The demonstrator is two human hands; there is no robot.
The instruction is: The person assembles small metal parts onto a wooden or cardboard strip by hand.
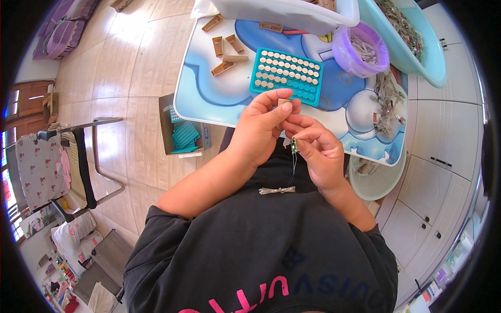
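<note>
My left hand (258, 122) is closed, with a small tan plastic piece (284, 102) pinched between thumb and fingers over the table's near edge. Just to the right, my right hand (321, 151) grips a small green circuit board (294, 145) between thumb and fingertips. Thin wires (293, 169) hang from the board to a tied, silvery wire bundle (277, 191) in front of my black shirt. The two hands nearly meet, and their fingers hide part of the tan piece. Beyond them sits a teal tray (254, 78) with rows of round, silvery button cells (282, 68).
Several brown plastic cases (217, 47) lie on the blue-and-white table (203, 101). A white bin (292, 18), a purple basket (339, 57) and a light-green tub (433, 62) stand at the back and right. Wire clusters (386, 104) lie rightward. A box of teal trays (185, 136) sits below left.
</note>
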